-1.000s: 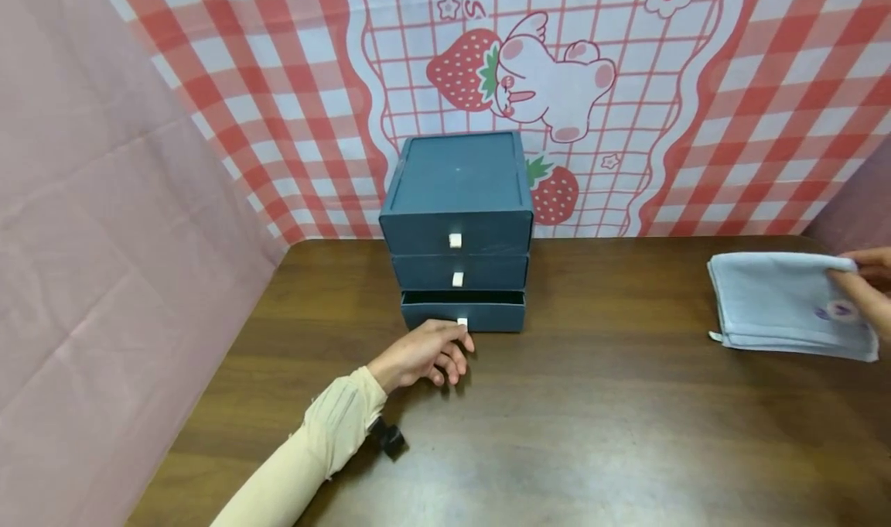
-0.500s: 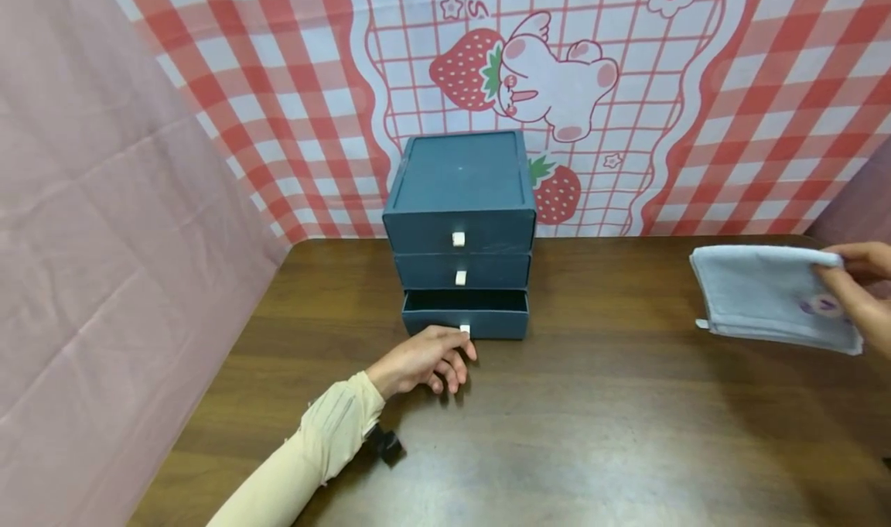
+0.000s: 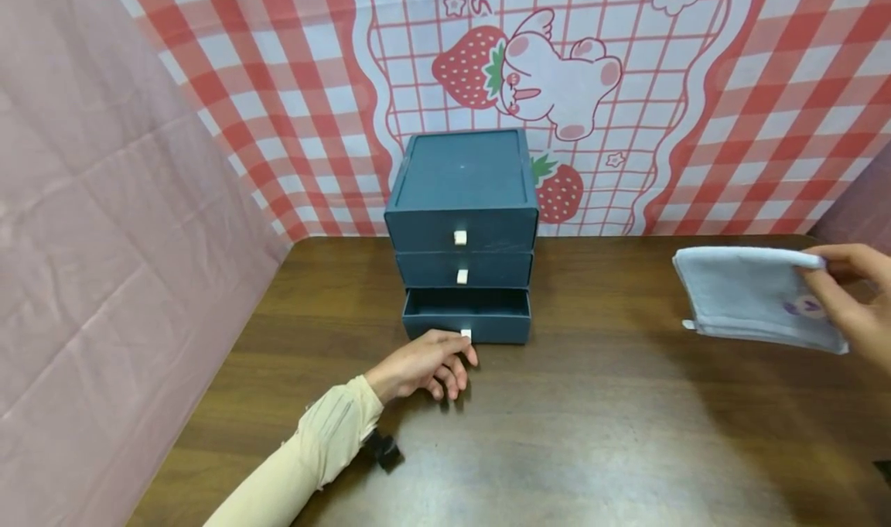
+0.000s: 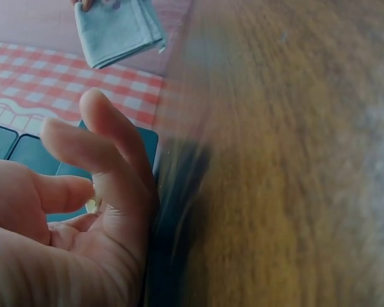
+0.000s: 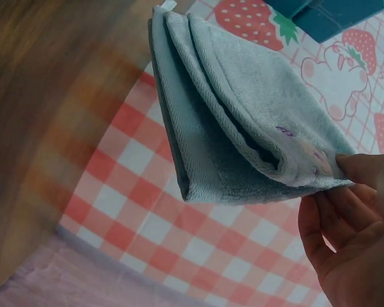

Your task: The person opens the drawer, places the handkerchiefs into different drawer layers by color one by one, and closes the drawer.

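A dark blue cabinet [image 3: 462, 172] with three drawers stands against the back cloth. Its bottom drawer [image 3: 497, 329] is pulled partway out and nothing shows inside. My left hand [image 3: 425, 363] pinches that drawer's small white knob [image 3: 465, 333] between thumb and index finger, the other fingers loosely bent; the left wrist view shows the knob [image 4: 92, 205] at the thumb tip. Over at the right, my right hand [image 3: 856, 291] grips a folded pale blue towel [image 3: 748, 295] by its right end. The right wrist view shows the towel's folded layers [image 5: 243, 121] and purple embroidery, with the thumb on top.
A brown wooden table [image 3: 571, 434] spreads under everything. Behind it hangs a red-and-white checked cloth [image 3: 306, 117] with strawberries, and a pink cloth [image 3: 104, 241] covers the left side. A black strap mount [image 3: 384, 448] sits at the left wrist.
The bottom drawer has slid further out toward me with my left hand on its knob. My right hand has carried the towel left, closer to the cabinet.
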Tool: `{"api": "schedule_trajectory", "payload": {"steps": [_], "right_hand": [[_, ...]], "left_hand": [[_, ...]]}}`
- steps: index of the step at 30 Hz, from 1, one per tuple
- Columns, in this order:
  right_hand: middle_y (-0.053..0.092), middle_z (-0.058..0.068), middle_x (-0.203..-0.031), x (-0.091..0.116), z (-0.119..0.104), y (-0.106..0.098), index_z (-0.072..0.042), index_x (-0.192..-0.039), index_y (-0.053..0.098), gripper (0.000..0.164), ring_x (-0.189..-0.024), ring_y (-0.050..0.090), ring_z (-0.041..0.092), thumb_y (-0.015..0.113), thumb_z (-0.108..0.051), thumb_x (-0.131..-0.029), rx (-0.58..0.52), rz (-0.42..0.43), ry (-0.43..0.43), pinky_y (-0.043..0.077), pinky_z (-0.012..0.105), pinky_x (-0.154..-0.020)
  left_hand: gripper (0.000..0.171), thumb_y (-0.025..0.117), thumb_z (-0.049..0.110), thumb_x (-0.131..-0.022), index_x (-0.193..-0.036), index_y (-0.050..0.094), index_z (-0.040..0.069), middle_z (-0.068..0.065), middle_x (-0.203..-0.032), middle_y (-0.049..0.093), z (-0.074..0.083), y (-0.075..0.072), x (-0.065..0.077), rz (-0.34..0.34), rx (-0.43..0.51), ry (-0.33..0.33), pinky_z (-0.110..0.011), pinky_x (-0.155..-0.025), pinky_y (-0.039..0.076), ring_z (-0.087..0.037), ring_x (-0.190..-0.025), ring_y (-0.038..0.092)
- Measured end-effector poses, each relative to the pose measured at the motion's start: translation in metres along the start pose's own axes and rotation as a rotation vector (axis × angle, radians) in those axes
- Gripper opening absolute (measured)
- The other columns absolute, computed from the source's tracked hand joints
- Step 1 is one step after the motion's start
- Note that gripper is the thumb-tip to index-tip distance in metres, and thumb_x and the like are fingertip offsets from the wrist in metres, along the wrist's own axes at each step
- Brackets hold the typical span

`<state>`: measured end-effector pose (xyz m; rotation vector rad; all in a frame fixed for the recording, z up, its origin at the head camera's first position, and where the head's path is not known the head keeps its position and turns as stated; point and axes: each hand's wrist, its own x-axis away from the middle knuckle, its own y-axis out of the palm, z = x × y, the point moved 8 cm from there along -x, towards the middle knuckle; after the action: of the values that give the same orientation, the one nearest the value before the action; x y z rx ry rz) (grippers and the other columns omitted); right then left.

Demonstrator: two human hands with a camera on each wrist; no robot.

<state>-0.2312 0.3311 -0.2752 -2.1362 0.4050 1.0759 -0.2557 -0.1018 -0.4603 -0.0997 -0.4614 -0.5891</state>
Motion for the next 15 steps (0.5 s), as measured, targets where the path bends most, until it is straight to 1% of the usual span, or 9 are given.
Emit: {"api": "schedule_trajectory", "payload": {"steps": [2,3,4,5,6,8,12,15], "right_hand": [[0.051,-0.044,-0.091,0.001,-0.007,0.002,0.007,-0.091,0.068,0.011,-0.077,0.047,-0.023,0.060,0.015,-0.088,-0.002,-0.007,-0.022,0.036,-0.001,-0.074],[0.051,-0.045,-0.092,0.001,-0.010,0.003,0.012,-0.091,0.066,0.006,-0.078,0.046,-0.024,0.060,0.011,-0.090,0.005,-0.012,-0.037,0.035,-0.001,-0.075],[0.050,-0.045,-0.094,0.001,-0.014,0.005,0.017,-0.093,0.064,0.010,-0.079,0.046,-0.024,0.060,0.009,-0.092,0.012,-0.019,-0.052,0.035,-0.001,-0.076],[0.050,-0.045,-0.096,0.001,-0.017,0.006,0.018,-0.094,0.064,0.013,-0.081,0.046,-0.025,0.060,0.005,-0.094,0.019,-0.029,-0.068,0.035,-0.001,-0.077],[0.049,-0.045,-0.098,0.001,-0.021,0.007,0.021,-0.098,0.062,0.020,-0.082,0.045,-0.026,0.060,0.002,-0.095,0.029,-0.039,-0.086,0.035,-0.001,-0.077],[0.048,-0.045,-0.101,0.000,-0.028,0.009,0.020,-0.099,0.063,0.023,-0.084,0.044,-0.028,0.060,-0.003,-0.097,0.051,-0.064,-0.115,0.036,-0.002,-0.074],[0.046,-0.045,-0.104,-0.003,-0.041,0.012,0.017,-0.101,0.064,0.023,-0.086,0.044,-0.030,0.060,-0.005,-0.097,0.081,-0.097,-0.147,0.036,-0.003,-0.067],[0.045,-0.045,-0.105,-0.004,-0.048,0.014,0.015,-0.103,0.065,0.025,-0.087,0.043,-0.029,0.061,-0.010,-0.098,0.095,-0.102,-0.156,0.035,-0.002,-0.066]], "left_hand": [[0.036,0.041,0.028,-0.107,-0.107,0.060,-0.002,-0.007,-0.066,0.061,-0.001,0.001,0.001,-0.003,-0.002,0.001,-0.024,-0.043,0.046,-0.015,-0.051,0.059],[0.036,0.041,0.028,-0.107,-0.107,0.060,-0.002,-0.008,-0.066,0.061,-0.001,0.002,0.002,-0.006,-0.003,0.001,-0.024,-0.043,0.046,-0.015,-0.051,0.060],[0.036,0.041,0.027,-0.107,-0.107,0.060,-0.002,-0.008,-0.066,0.061,-0.001,0.003,0.002,-0.008,-0.003,0.000,-0.024,-0.043,0.047,-0.015,-0.051,0.060],[0.036,0.041,0.027,-0.107,-0.107,0.060,-0.003,-0.008,-0.067,0.062,-0.001,0.003,0.003,-0.009,-0.004,0.000,-0.024,-0.043,0.047,-0.015,-0.051,0.060],[0.036,0.041,0.027,-0.107,-0.107,0.060,-0.003,-0.008,-0.067,0.062,-0.001,0.003,0.004,-0.011,-0.003,-0.001,-0.024,-0.043,0.047,-0.015,-0.051,0.060],[0.035,0.041,0.027,-0.107,-0.107,0.060,-0.003,-0.007,-0.066,0.062,-0.002,0.004,0.005,-0.014,-0.002,-0.003,-0.024,-0.043,0.047,-0.015,-0.051,0.060],[0.035,0.041,0.027,-0.107,-0.107,0.060,-0.003,-0.007,-0.066,0.062,-0.003,0.005,0.007,-0.020,0.002,-0.005,-0.023,-0.042,0.047,-0.015,-0.050,0.060],[0.035,0.041,0.027,-0.107,-0.107,0.060,-0.003,-0.007,-0.066,0.062,-0.004,0.006,0.009,-0.025,0.004,-0.003,-0.023,-0.041,0.046,-0.015,-0.050,0.060]]}}
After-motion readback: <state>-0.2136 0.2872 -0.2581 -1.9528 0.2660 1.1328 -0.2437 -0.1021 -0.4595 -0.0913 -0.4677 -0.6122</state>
